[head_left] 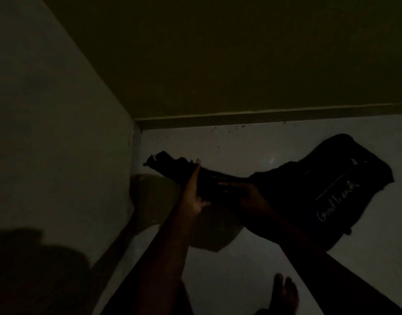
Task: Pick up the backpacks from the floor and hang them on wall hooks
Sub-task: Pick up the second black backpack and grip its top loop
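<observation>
Dimly, a black backpack [320, 192] is held off the floor [241, 151], its long axis running from nine to three o'clock; the left hand [193, 196] and right hand [245, 194] seem closed on its nine-o'clock end.

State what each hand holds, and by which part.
Both the left hand and right hand grip the black backpack at its strap end.

Very dim room: pale floor [252, 146], plain walls [47, 110] meeting at a corner, baseboard strip [263, 115].
</observation>
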Demonstrator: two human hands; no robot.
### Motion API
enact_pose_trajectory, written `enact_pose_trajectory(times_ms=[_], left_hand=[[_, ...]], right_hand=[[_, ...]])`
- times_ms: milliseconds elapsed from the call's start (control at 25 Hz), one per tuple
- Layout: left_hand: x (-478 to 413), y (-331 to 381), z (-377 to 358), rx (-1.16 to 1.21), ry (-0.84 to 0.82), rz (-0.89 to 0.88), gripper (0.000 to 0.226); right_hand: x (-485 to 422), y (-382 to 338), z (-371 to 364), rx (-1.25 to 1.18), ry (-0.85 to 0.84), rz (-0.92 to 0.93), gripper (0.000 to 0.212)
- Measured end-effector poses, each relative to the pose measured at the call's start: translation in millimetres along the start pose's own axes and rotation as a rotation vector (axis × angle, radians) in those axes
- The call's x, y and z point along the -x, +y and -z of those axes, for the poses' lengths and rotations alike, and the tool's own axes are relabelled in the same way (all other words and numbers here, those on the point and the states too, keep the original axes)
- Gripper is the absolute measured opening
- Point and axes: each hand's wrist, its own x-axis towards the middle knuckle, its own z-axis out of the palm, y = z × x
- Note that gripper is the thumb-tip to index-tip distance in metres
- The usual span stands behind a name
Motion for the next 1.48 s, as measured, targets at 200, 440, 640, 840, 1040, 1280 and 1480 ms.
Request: enact_pose_trajectory(times_ms=[200, 440, 640, 840, 1040, 1280, 1480], left_hand=[[152, 21, 0, 0.185, 0.121, -0.085, 0.048], [325, 6, 7, -0.211, 0.118, -0.311, 0.046], [400, -14, -5, -0.768, 0.052, -0.567, 0.038], [429, -12, -30, -0.684, -0.189, -0.583, 0.041], [443, -3, -73, -0.253, -0.173, -0.508, 0.056], [437, 5, -121, -0.518, 0.168, -0.768, 0.04], [442, 3, -119, -0.852, 0.095, -0.94, 0.047]], right_hand=[[142, -92, -9, -0.158, 0.025, 0.027, 0.029], [269, -138, -31, -0.452, -0.022, 0.046, 0.028], [326, -199, -28, -0.276, 0.011, 0.108, 0.105], [339, -213, 6, -0.284, 0.251, 0.199, 0.06], [345, -193, 34, -0.181, 0.03, 0.259, 0.019], [366, -174, 56, -0.207, 0.115, 0.271, 0.013], [372, -182, 116, -0.151, 0.29, 0.493, 0.016]])
